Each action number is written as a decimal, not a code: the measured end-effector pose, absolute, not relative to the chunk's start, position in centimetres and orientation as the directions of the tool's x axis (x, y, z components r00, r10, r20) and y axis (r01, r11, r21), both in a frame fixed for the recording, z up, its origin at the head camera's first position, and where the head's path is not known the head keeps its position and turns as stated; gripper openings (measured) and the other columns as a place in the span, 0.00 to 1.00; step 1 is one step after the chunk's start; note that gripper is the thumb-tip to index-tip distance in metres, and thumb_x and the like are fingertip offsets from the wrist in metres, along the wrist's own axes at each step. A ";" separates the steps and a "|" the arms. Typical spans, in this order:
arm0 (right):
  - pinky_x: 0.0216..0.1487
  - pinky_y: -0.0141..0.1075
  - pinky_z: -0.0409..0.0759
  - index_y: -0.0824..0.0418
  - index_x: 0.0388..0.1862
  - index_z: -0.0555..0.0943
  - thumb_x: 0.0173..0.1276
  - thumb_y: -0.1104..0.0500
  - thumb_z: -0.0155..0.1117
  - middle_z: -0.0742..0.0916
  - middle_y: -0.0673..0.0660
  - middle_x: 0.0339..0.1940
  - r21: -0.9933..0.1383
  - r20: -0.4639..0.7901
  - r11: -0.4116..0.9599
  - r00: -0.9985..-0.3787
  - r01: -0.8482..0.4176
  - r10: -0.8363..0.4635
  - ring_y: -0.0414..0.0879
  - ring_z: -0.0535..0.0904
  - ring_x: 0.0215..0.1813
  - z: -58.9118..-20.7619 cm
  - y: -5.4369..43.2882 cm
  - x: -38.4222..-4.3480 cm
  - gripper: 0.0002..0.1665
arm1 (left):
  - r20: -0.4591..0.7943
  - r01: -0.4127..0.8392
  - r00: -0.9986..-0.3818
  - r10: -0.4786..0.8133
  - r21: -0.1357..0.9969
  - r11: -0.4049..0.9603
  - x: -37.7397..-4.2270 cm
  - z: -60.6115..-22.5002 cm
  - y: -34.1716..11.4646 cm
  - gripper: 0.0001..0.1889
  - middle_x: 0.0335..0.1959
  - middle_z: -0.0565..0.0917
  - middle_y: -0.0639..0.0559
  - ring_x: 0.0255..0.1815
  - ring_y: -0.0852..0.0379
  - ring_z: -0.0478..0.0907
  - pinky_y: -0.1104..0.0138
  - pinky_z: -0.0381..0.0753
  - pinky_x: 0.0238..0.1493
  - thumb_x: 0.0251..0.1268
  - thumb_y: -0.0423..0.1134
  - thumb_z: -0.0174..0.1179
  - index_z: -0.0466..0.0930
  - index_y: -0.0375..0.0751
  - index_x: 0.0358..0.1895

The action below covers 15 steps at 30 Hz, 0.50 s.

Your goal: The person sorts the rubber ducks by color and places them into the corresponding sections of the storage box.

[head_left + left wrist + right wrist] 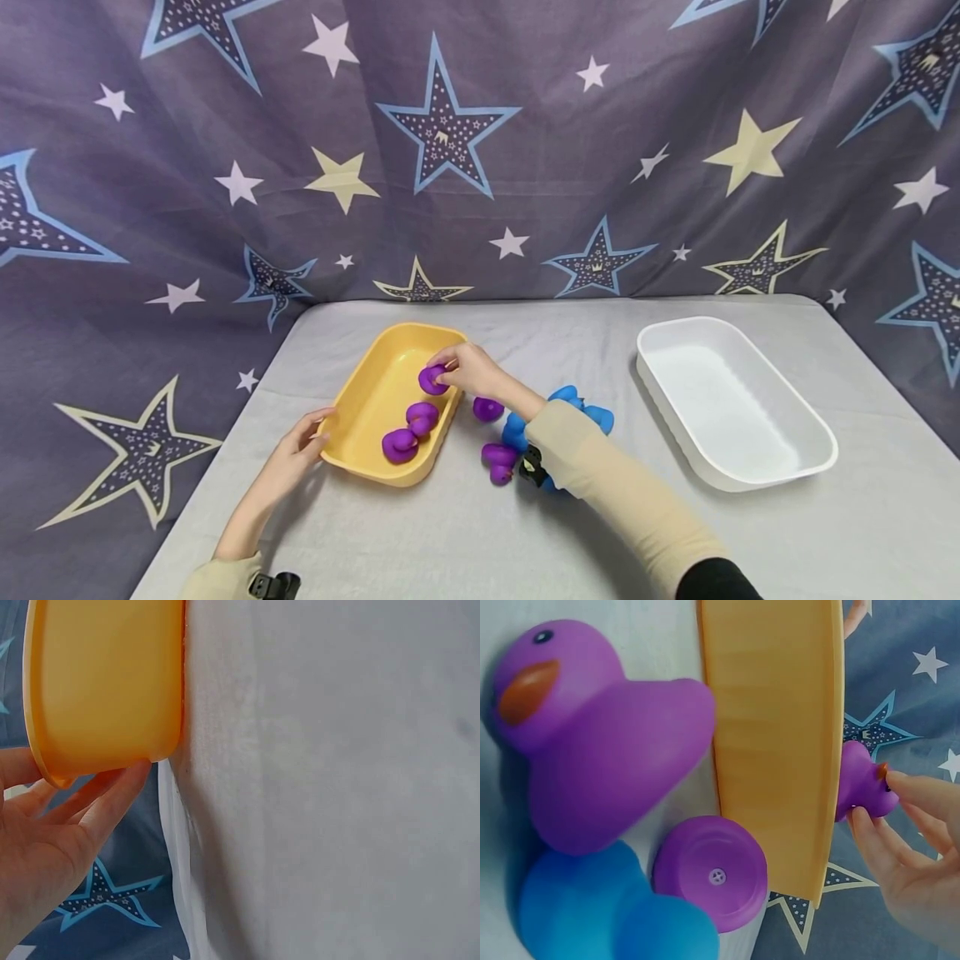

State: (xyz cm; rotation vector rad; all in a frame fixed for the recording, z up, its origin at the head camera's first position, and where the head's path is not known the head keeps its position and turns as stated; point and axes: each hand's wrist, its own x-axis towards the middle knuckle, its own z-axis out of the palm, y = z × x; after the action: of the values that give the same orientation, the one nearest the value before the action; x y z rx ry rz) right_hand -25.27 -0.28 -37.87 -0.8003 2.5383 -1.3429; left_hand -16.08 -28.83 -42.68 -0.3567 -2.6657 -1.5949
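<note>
Presently: one purple duck [430, 380], pinched in right hand [477, 372] over yellow tray [363, 398], near its right rim; two purple ducks [400, 447] lying inside; left hand [294, 457], gripping tray's left rim; two further purple ducks [488, 409] near blue toys [599, 417]; white tray [720, 404], far right

Soft even light, faint shadows on tablecloth [420, 542], dimmer wrist views

Creased grey-purple backdrop [555, 175], blue-edged, white and yellow stars [450, 125], pale cloth-covered table [420, 537], soft light
</note>
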 end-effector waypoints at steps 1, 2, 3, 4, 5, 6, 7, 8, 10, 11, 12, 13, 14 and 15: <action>0.42 0.29 0.75 0.68 0.43 0.79 0.56 0.71 0.58 0.83 0.62 0.42 -0.807 0.103 0.453 -0.845 -0.380 -0.525 0.52 0.78 0.44 -37.9 -0.3 -25.3 0.14 | 0.129 0.202 -0.974 0.187 0.868 0.454 -16.1 -42.7 -28.8 0.19 0.54 0.67 0.26 0.44 0.71 0.70 0.73 0.75 0.38 0.65 0.27 0.44 0.61 0.25 0.58; 0.42 0.30 0.75 0.68 0.43 0.79 0.56 0.71 0.58 0.83 0.62 0.42 -0.808 0.102 0.452 -0.846 -0.378 -0.524 0.52 0.78 0.44 -37.9 -0.3 -25.3 0.14 | 0.128 0.201 -0.974 0.187 0.868 0.454 -16.1 -42.7 -28.8 0.19 0.54 0.67 0.26 0.44 0.71 0.70 0.74 0.75 0.38 0.65 0.27 0.44 0.61 0.26 0.58; 0.43 0.30 0.75 0.68 0.44 0.79 0.56 0.71 0.58 0.82 0.63 0.42 -0.808 0.103 0.452 -0.846 -0.378 -0.523 0.52 0.78 0.44 -38.0 -0.3 -25.3 0.15 | 0.128 0.202 -0.974 0.188 0.868 0.454 -16.1 -42.7 -28.8 0.19 0.54 0.67 0.26 0.44 0.71 0.70 0.74 0.75 0.38 0.65 0.27 0.44 0.61 0.26 0.58; 0.43 0.30 0.75 0.69 0.44 0.79 0.56 0.71 0.57 0.82 0.63 0.42 -0.806 0.107 0.452 -0.845 -0.382 -0.524 0.52 0.78 0.43 -38.0 -0.2 -25.3 0.15 | 0.128 0.202 -0.974 0.188 0.868 0.454 -16.1 -42.6 -28.8 0.19 0.54 0.67 0.26 0.44 0.71 0.70 0.74 0.75 0.38 0.65 0.27 0.44 0.61 0.26 0.58; 0.43 0.30 0.75 0.69 0.44 0.79 0.56 0.71 0.57 0.82 0.63 0.42 -0.802 0.111 0.455 -0.845 -0.387 -0.523 0.52 0.78 0.43 -38.0 -0.2 -25.2 0.15 | 0.128 0.201 -0.974 0.188 0.868 0.454 -16.1 -42.6 -28.8 0.19 0.54 0.67 0.26 0.44 0.70 0.70 0.74 0.75 0.38 0.65 0.27 0.44 0.61 0.26 0.58; 0.43 0.30 0.75 0.68 0.44 0.79 0.56 0.71 0.57 0.82 0.63 0.42 -0.798 0.115 0.458 -0.845 -0.392 -0.523 0.52 0.78 0.43 -38.0 -0.1 -25.2 0.15 | 0.127 0.201 -0.974 0.189 0.868 0.454 -16.1 -42.6 -28.8 0.19 0.54 0.67 0.26 0.44 0.70 0.70 0.74 0.75 0.38 0.65 0.27 0.44 0.61 0.25 0.58; 0.43 0.30 0.75 0.68 0.44 0.79 0.56 0.71 0.57 0.82 0.63 0.42 -0.794 0.120 0.460 -0.843 -0.398 -0.524 0.52 0.78 0.43 -38.0 -0.1 -25.2 0.15 | 0.125 0.199 -0.974 0.189 0.869 0.453 -16.1 -42.6 -28.8 0.19 0.54 0.67 0.26 0.44 0.70 0.70 0.74 0.75 0.38 0.65 0.27 0.44 0.61 0.25 0.58; 0.43 0.30 0.75 0.68 0.44 0.79 0.57 0.71 0.57 0.82 0.62 0.42 -0.792 0.123 0.460 -0.842 -0.402 -0.525 0.52 0.78 0.43 -38.1 0.0 -25.2 0.15 | 0.122 0.197 -0.975 0.188 0.869 0.454 -16.1 -42.6 -28.8 0.19 0.54 0.67 0.26 0.44 0.70 0.70 0.74 0.75 0.38 0.65 0.27 0.44 0.60 0.26 0.58; 0.42 0.30 0.75 0.68 0.44 0.79 0.57 0.71 0.56 0.82 0.62 0.42 -0.787 0.132 0.458 -0.837 -0.414 -0.530 0.52 0.78 0.43 -38.0 0.3 -25.0 0.15 | 0.117 0.191 -0.976 0.185 0.869 0.457 -16.1 -42.5 -28.8 0.19 0.54 0.67 0.26 0.44 0.70 0.70 0.74 0.75 0.38 0.65 0.28 0.44 0.60 0.26 0.58; 0.42 0.30 0.76 0.68 0.44 0.79 0.57 0.71 0.56 0.82 0.62 0.42 -0.787 0.136 0.454 -0.835 -0.418 -0.533 0.52 0.78 0.43 -38.0 0.5 -25.0 0.15 | 0.116 0.189 -0.976 0.184 0.869 0.458 -16.1 -42.5 -28.8 0.19 0.54 0.67 0.26 0.44 0.69 0.70 0.74 0.75 0.38 0.65 0.28 0.44 0.60 0.26 0.58; 0.42 0.30 0.76 0.68 0.44 0.79 0.57 0.71 0.56 0.82 0.62 0.42 -0.788 0.139 0.449 -0.832 -0.421 -0.536 0.52 0.78 0.43 -37.9 0.6 -24.9 0.15 | 0.113 0.187 -0.977 0.182 0.868 0.459 -16.1 -42.5 -28.8 0.19 0.53 0.67 0.26 0.44 0.69 0.70 0.74 0.75 0.38 0.65 0.28 0.44 0.60 0.26 0.59; 0.42 0.30 0.76 0.68 0.44 0.78 0.57 0.70 0.56 0.82 0.62 0.42 -0.788 0.143 0.444 -0.829 -0.426 -0.541 0.52 0.78 0.43 -37.8 0.8 -24.8 0.15 | 0.112 0.184 -0.977 0.181 0.868 0.460 -16.1 -42.5 -28.8 0.19 0.53 0.67 0.26 0.44 0.69 0.70 0.74 0.75 0.38 0.65 0.28 0.44 0.60 0.26 0.59; 0.42 0.30 0.76 0.68 0.44 0.78 0.57 0.70 0.56 0.82 0.63 0.43 -0.788 0.148 0.439 -0.825 -0.431 -0.545 0.52 0.78 0.43 -37.8 1.0 -24.8 0.14 | 0.110 0.183 -0.977 0.180 0.868 0.461 -16.1 -42.5 -28.8 0.19 0.53 0.67 0.26 0.44 0.69 0.71 0.73 0.75 0.38 0.65 0.28 0.44 0.60 0.26 0.59; 0.42 0.30 0.76 0.68 0.44 0.78 0.57 0.70 0.56 0.82 0.63 0.43 -0.787 0.153 0.434 -0.821 -0.438 -0.550 0.52 0.78 0.43 -37.7 1.2 -24.7 0.14 | 0.110 0.182 -0.978 0.179 0.868 0.462 -16.1 -42.5 -28.8 0.19 0.53 0.67 0.26 0.44 0.68 0.71 0.73 0.75 0.38 0.65 0.28 0.44 0.60 0.26 0.59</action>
State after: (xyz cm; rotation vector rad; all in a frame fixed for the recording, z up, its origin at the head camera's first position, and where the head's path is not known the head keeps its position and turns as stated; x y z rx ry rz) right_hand -24.70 1.22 -37.72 -0.8831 2.5520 -1.3424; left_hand -16.11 -28.80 -42.55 -0.3320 -2.6832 -1.5944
